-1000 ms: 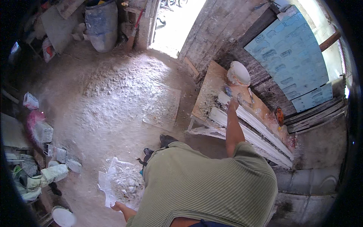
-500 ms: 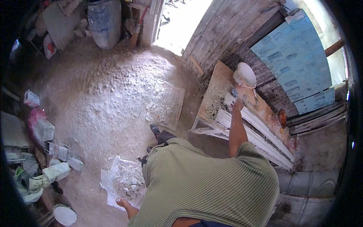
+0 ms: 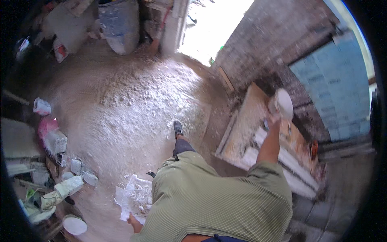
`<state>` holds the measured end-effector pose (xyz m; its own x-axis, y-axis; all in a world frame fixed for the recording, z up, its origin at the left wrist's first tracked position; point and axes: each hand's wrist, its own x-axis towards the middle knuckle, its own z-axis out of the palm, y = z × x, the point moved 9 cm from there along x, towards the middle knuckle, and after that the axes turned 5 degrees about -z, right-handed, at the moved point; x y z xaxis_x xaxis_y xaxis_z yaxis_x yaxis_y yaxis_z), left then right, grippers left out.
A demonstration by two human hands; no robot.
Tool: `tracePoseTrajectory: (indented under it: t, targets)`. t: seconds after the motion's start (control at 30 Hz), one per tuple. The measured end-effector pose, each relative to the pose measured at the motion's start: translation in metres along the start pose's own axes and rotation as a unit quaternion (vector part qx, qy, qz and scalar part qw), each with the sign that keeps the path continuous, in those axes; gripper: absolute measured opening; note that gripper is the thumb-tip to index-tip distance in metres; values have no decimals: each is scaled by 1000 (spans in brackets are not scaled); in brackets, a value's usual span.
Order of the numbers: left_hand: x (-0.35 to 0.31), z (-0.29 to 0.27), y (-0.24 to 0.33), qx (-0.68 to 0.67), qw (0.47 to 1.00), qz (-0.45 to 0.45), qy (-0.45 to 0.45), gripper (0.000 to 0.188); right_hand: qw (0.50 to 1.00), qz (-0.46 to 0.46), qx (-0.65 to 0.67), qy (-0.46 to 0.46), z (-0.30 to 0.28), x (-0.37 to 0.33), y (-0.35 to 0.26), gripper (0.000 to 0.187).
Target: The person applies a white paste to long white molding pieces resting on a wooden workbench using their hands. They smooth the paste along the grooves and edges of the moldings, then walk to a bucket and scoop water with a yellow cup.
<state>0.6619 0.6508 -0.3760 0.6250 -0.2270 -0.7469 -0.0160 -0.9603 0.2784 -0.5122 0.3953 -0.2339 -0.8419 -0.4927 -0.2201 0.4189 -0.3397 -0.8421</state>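
My right hand (image 3: 274,119) reaches over the workbench (image 3: 242,125) to the near rim of a white bucket (image 3: 284,103). Motion smears its fingers, so whether they grip the rim is unclear. Just below that hand, long white strips (image 3: 282,163), like plaster mouldings, lie along the bench. A small bluish tool (image 3: 266,123) rests beside the wrist. My left hand (image 3: 133,220) hangs low at my side with nothing seen in it, its fingers loosely extended. Near it on the floor is a white sack (image 3: 123,196) spread out under pale rubble.
A blue barrel (image 3: 119,28) stands by the bright doorway (image 3: 215,26). Pale blue sheeting (image 3: 334,84) covers part of the wall beyond the bench. Along the left lie a pink bag (image 3: 47,126), whitish blocks (image 3: 89,178) and a round white lid or bucket (image 3: 74,224). An orange object (image 3: 314,149) sits on the bench.
My right hand has moved from the end of the white strips up to the bucket. I have stepped forward, and the whole view has shifted. The left hand still hangs low.
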Motion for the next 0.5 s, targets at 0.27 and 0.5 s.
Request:
tracePoseTrajectory:
  t: [0.27, 0.5]
  targets:
    - [-22, 69, 198, 33, 996, -26, -76, 44, 469, -4, -875, 115, -22, 99, -28, 58]
    - [36, 89, 435, -21, 997, 56, -57, 44, 486, -44, -849, 200, 20, 60, -33, 61]
